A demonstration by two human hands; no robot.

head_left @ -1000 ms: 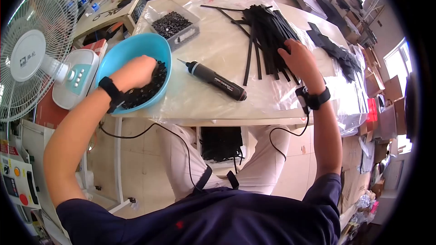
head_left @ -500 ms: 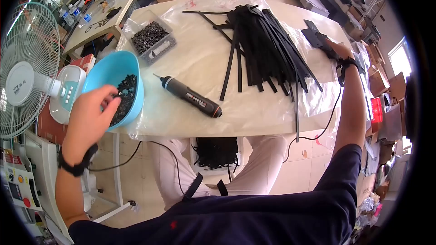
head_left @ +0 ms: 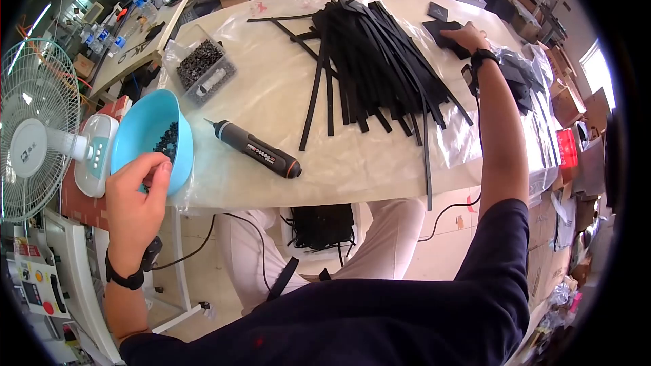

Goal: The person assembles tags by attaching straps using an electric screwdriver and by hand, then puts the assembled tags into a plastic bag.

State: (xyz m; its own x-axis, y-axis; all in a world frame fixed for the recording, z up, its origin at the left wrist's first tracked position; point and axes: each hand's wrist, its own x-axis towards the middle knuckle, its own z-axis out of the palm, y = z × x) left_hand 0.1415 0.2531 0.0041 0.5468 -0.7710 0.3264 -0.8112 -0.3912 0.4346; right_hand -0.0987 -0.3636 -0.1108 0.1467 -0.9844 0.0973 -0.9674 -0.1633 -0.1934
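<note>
My left hand [head_left: 139, 196] is closed in a pinch at the near rim of the blue bowl [head_left: 146, 118]; what its fingers hold is too small to make out. Small black parts [head_left: 167, 141] lie in the bowl. At the right back of the table, my right hand [head_left: 468, 37] has its fingers on a flat black piece [head_left: 444, 35]. A smaller black piece [head_left: 438, 11] lies just beyond it. Between my hands are a pile of long black strips [head_left: 366, 61] and a black electric screwdriver [head_left: 254, 149], its tip pointing toward the bowl.
A clear box [head_left: 202, 68] of small dark parts stands behind the bowl. To the left is a white fan [head_left: 34, 142]. More black pieces [head_left: 519, 78] lie at the table's right edge. Clear plastic sheeting covers the tabletop [head_left: 339, 176]. A cable hangs below the edge.
My left hand has come up out of the bowl with fingers pinched. My right hand has moved from the strips to the flat black pieces at the right. The view has shifted.
</note>
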